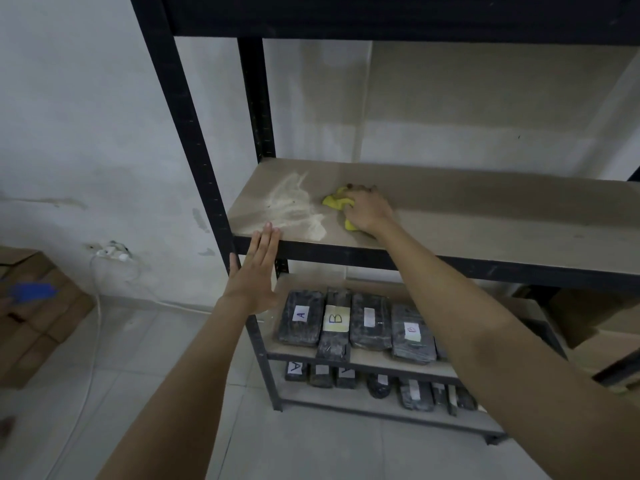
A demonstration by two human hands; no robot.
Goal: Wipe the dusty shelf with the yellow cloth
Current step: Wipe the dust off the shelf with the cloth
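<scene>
Judged by how the dust lies, the wiping is under way but well short of finished. At the left end of the shelf (pixel 450 216) a pale patch of dust (pixel 294 209) is smeared in streaks and gathered toward the front edge, so that part looks only partly cleaned. The left hand (pixel 254 271) is flat against the shelf's black front rail, fingers straight and together, fingertips just reaching the board beside the dust; it seems to be steadying the rack. To the right of the dust lies the yellow cloth (pixel 334 201), bunched up on the shelf under the right hand (pixel 367 211), whose fingers curl over it and press it onto the board. Right of that hand the shelf runs on, drab and matte; whether it has been wiped I cannot tell. Clearing the heap at the left front and passing over the rest would appear to be what is left.

The shelf is a plain brownish board in a black metal rack (pixel 183 109) against a stained white wall (pixel 86 116). At far left stands a cardboard box (pixel 31 313), and a white cable (pixel 95 306) hangs from a wall socket to the tiled floor (pixel 145 358). The lower shelves carry dark wrapped bundles (pixel 346 323) with paper labels, some lettered A and B. More cardboard shows at lower right.
</scene>
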